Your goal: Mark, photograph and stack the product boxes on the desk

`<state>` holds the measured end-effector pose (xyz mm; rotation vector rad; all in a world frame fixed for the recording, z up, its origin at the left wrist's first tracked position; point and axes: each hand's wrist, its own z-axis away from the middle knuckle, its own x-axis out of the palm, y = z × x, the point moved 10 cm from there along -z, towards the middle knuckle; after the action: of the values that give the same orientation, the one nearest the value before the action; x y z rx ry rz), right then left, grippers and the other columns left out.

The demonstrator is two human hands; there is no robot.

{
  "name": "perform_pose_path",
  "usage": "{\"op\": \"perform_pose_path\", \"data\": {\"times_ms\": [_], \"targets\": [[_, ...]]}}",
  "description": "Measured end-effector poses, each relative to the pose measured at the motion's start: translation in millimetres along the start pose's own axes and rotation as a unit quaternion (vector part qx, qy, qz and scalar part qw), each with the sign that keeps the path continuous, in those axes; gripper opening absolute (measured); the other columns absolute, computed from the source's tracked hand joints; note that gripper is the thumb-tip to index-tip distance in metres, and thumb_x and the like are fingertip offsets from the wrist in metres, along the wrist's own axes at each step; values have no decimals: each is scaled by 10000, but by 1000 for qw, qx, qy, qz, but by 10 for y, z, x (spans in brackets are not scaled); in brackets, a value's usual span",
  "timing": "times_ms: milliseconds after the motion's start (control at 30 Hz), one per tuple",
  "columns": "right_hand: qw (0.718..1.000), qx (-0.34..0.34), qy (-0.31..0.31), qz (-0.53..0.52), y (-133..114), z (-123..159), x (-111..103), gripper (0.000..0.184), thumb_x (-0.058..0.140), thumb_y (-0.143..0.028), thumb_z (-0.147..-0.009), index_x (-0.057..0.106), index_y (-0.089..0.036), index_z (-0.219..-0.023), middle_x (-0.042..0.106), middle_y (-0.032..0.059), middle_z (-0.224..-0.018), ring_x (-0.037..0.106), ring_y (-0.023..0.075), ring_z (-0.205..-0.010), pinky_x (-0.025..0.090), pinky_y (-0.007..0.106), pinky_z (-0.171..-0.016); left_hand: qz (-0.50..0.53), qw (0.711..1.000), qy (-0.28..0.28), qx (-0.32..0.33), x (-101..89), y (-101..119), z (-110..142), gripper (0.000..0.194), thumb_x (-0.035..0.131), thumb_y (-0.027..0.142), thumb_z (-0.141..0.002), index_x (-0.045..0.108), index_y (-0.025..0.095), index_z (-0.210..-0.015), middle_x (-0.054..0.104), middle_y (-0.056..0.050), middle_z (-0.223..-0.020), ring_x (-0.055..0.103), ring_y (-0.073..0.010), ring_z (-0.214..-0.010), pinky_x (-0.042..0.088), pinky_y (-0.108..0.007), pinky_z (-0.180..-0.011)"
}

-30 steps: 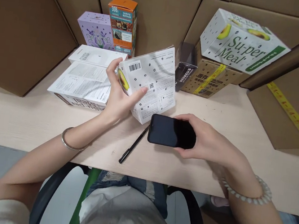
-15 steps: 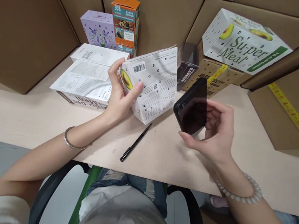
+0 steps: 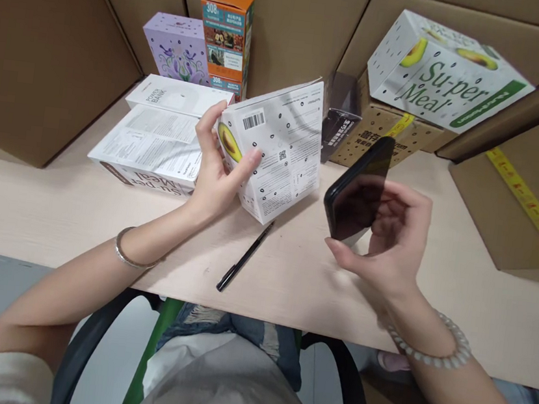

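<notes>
A pale wooden table [image 3: 52, 214] crossed the middle of the frame, bearing a black pen [image 3: 246, 257] near centre, a white box [image 3: 156, 139] left, and a brown box [image 3: 368, 135] upper right.

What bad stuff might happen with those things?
The phone might drop, since only the right hand holds it, tilted up over the table. The tilted box might slip from the left hand. The pen lies loose near the table's front edge, so a bump could roll it off.

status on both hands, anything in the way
Left hand: gripping tilted white box. Right hand: holding black phone. Pen on table, nothing between box and phone.
</notes>
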<state>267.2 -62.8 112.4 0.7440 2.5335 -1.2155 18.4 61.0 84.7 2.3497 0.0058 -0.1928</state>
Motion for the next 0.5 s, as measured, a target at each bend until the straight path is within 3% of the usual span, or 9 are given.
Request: {"op": "perform_pose_path", "data": {"times_ms": [200,500], "targets": [[1000,11,16,15,17,3,-31,784,818,-686,-752,479,-341,-1369,600,147,-1352,648,364,-1218,586,566,-996,0,1000,-1,2,4,-10,-6,828,686,725,-885,226,465,-1522,369,-25,-1641,289,-309,-1612,261,-589,-1350],[1000,-3,-17,-12,-28,-17,15,740,895,-490,-716,509,-334,-1328,624,108,-1294,665,329,-1161,586,506,-957,-16,1000,-4,25,-13,10,12,815,698,672,-908,220,461,-1533,367,-31,-1641,337,-292,-1586,311,-550,-1328]]}}
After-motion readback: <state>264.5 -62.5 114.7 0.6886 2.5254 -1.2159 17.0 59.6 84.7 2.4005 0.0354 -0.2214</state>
